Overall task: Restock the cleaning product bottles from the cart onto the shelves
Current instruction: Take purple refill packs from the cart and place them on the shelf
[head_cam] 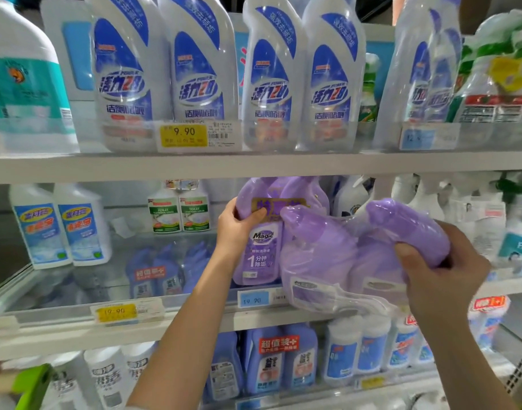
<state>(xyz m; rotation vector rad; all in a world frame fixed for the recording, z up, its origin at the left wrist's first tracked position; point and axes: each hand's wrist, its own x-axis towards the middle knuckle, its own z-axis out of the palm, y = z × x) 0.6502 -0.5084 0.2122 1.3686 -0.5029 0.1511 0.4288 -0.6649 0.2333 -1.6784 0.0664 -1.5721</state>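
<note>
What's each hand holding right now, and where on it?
The left hand grips the shelved purple bottle at its shoulder; right hand grips the wrapped purple twin pack by one bottle's neck.

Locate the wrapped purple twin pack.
The twin pack is right of centre, before the middle shelf, in the right hand, beside the left hand's upright bottle.

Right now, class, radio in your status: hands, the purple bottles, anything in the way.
Left hand grips standing purple bottle on middle shelf. Right hand grips wrapped purple twin pack, tilted at shelf edge. Spray bottles behind.
</note>
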